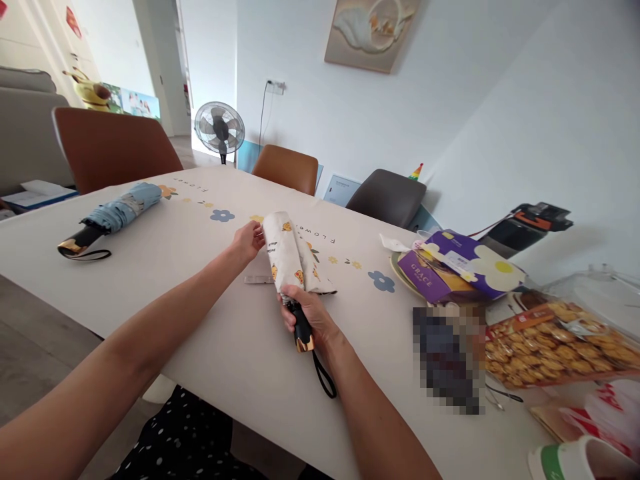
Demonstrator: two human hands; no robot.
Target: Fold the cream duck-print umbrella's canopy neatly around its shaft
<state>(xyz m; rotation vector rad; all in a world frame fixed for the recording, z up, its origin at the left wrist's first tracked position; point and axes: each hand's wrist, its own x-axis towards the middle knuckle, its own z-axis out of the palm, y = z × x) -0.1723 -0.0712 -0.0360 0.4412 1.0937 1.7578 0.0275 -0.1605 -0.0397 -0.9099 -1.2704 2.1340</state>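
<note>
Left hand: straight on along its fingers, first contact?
The white cartoon-print folding umbrella in the right hand. The left hand is right beside its upper part; whether they already touch is unclear.

We log garment (pixel 175 437): black, white polka dots scattered all over, dots small, roundish. We mark forearms (pixel 170 320) bare, left hand (pixel 249 241) bare, right hand (pixel 311 312) bare.

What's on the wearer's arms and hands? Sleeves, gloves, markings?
Left hand and right hand both ungloved; no sleeves in frame on either arm. No watch, bracelet, ring or marking that I can make out. Only clothing clearly visible: black garment with white dots at the lap.
</note>
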